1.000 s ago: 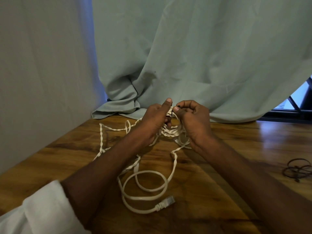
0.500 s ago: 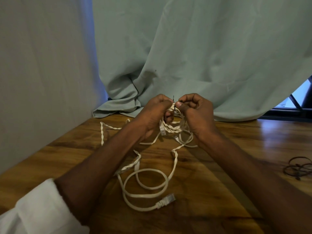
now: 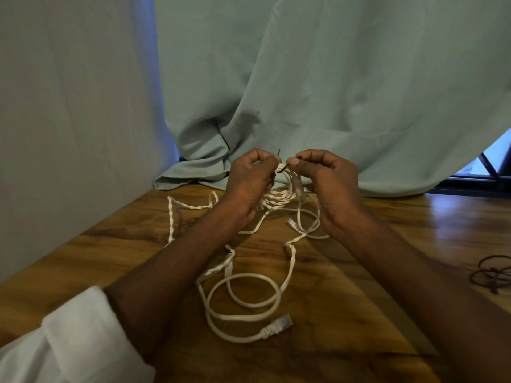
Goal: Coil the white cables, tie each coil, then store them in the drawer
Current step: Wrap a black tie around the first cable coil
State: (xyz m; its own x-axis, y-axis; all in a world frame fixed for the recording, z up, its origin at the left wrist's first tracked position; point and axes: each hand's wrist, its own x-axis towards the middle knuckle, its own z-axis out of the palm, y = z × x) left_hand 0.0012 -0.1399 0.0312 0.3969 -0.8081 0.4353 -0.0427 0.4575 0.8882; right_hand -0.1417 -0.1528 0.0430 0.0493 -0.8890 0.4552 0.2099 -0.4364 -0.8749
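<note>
Above the wooden table point(image 3: 387, 272), the left hand point(image 3: 249, 183) and right hand point(image 3: 329, 181), fingers curled, each pinch an end of a thin black tie point(image 3: 282, 169) over a raised bundle of white cable point(image 3: 279, 197), whose loose loops and connector point(image 3: 279, 326) lie on the table below.
</note>
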